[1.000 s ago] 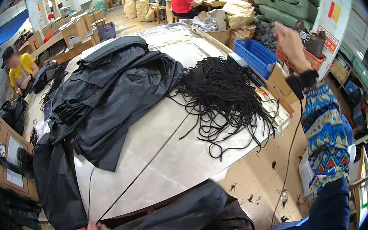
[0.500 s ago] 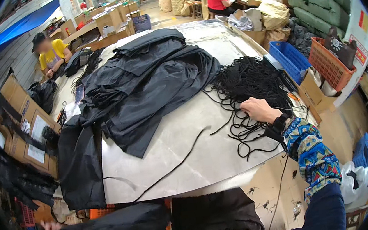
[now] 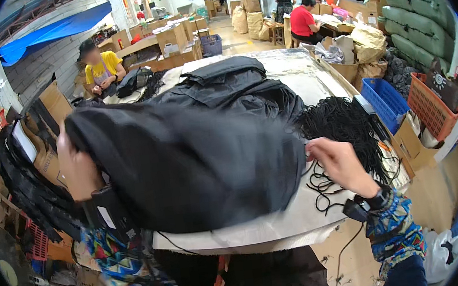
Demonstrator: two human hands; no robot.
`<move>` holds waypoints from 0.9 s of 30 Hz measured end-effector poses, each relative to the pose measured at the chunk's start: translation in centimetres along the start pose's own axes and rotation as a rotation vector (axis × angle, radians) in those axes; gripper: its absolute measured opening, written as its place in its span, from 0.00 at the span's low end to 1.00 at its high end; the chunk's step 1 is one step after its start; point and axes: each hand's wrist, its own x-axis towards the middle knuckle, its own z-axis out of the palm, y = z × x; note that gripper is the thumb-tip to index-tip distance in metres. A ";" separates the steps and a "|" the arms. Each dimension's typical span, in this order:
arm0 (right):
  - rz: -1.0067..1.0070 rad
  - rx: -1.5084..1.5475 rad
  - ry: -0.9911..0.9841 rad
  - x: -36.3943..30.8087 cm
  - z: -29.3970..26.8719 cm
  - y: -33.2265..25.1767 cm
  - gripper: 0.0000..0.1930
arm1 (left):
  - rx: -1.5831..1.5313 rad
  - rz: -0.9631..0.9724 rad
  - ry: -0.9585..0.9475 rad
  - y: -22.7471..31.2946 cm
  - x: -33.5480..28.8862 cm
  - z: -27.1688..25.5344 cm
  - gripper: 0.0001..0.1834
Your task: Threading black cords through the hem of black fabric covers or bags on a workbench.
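Over the near part of the bench (image 3: 267, 230), I had a black cloth (image 3: 186, 165) raised and spread across much of my view, blurred along its right side. My left hand (image 3: 78, 167) was clamped on its upper left side, the fingers mostly hidden behind the fabric. At the opposite edge, my right hand (image 3: 343, 165) had its thumb and fingertips drawn close together beside the cloth; blur kept me from telling whether they gripped it. The two hands were well apart, with the cloth between them. Just beyond the right hand lay a tangled pile of black cords (image 3: 340, 124), some loops trailing toward me. Behind the raised cloth I saw a heap of dark fabric (image 3: 234, 86) on the bench. Past the bench's right side, a blue crate (image 3: 385, 103) stood near an orange crate (image 3: 433, 103); at the far left I saw a person in yellow (image 3: 111, 63)
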 end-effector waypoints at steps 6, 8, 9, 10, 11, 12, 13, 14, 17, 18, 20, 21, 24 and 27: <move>0.015 -0.124 0.212 -2.0 -1.7 -2.0 0.08 | -1.398 -0.891 0.064 -4.2 -13.2 8.5 0.24; -0.026 -0.135 0.165 -3.6 -0.2 -0.8 0.11 | -1.559 -1.402 0.165 -0.8 -16.7 9.8 0.26; -0.039 -0.197 0.091 -4.3 1.1 -0.1 0.13 | -1.601 -1.493 0.098 -0.6 -18.5 10.7 0.27; -0.139 -0.309 0.059 -5.5 2.5 1.3 0.12 | -1.671 -1.459 0.035 -0.1 -20.3 12.3 0.26; -0.094 -0.322 -0.054 -6.2 4.1 1.4 0.13 | -1.726 -1.415 -0.001 0.2 -22.0 13.0 0.25; -0.048 -0.281 -0.100 -7.0 5.6 1.3 0.16 | -1.646 -1.472 -0.048 1.0 -23.1 13.4 0.25; -0.060 -0.337 -0.119 -7.5 7.1 1.3 0.18 | -1.558 -1.521 -0.083 1.7 -24.1 13.5 0.24; -0.138 -0.374 -0.085 -7.6 8.6 1.5 0.20 | -1.460 -1.550 -0.046 2.6 -24.5 13.1 0.22; -0.248 -0.582 -0.080 -7.5 10.0 3.6 0.20 | -1.448 -1.385 -0.122 3.4 -25.4 12.0 0.20; -0.284 -0.736 -0.123 -7.2 10.4 4.8 0.19 | -1.406 -1.358 -0.099 4.4 -24.9 11.3 0.16; -0.293 -0.787 -0.114 -7.6 8.8 6.3 0.15 | -1.301 -1.335 -0.073 3.2 -25.2 10.4 0.14; -0.306 -0.772 -0.131 -8.0 8.2 5.8 0.13 | -1.175 -1.319 -0.028 2.6 -25.7 9.6 0.13; -0.234 -0.482 -0.527 -10.6 7.1 3.4 0.16 | -1.124 -1.372 0.036 0.2 -28.0 10.3 0.13; -0.115 -0.409 -0.678 -9.0 5.3 -0.9 0.31 | -1.107 -1.381 -0.039 2.1 -27.7 8.6 0.12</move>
